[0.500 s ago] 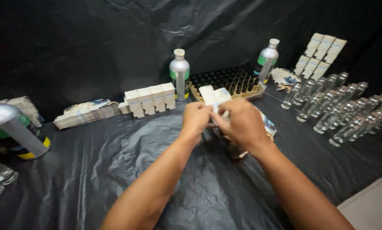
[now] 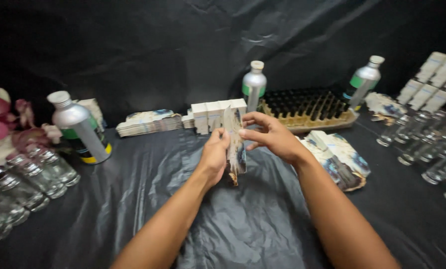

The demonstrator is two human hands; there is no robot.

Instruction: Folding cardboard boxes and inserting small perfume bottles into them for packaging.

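Both my hands hold one flat printed cardboard carton blank [image 2: 234, 147], upright and edge-on over the black plastic sheet [image 2: 233, 224]. My left hand [image 2: 214, 155] grips its lower part from the left. My right hand [image 2: 269, 135] pinches its upper part from the right. A pile of the same flat blanks [image 2: 340, 158] lies just right of my right wrist. Behind my hands stands a row of small white folded boxes [image 2: 214, 113].
Silver metal bottles stand at left [image 2: 78, 125], centre back [image 2: 254, 85] and right back [image 2: 363, 78]. A tray of dark vials [image 2: 307, 108] sits behind. Clear glass bottles crowd the left [image 2: 29, 179] and right edges [image 2: 432, 144]. Another flat stack [image 2: 148, 122] and white boxes [image 2: 434, 79] lie further back.
The view has shifted, so more of the left side shows. The carton blank now stands upright and edge-on between my hands, which have moved slightly apart.
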